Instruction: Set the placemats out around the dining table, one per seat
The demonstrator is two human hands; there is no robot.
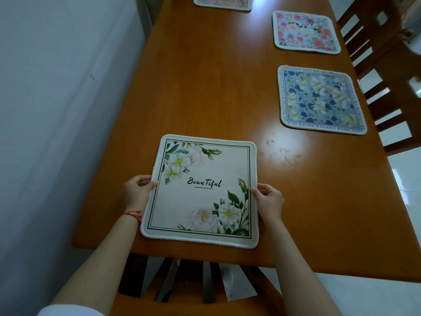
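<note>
Cream floral placemat [200, 190] at the table's [205, 87] near end, both hands pinching its side edges.

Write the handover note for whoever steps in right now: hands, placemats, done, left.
Left hand and right hand each pinch a side edge of the cream "Beautiful" placemat at the table's near end.
Done: blue floral placemat and pink floral placemat lie flat along the right side by the chairs; a fourth placemat shows at the far end.
Left: release the cream one, squared to the near chair.
</note>
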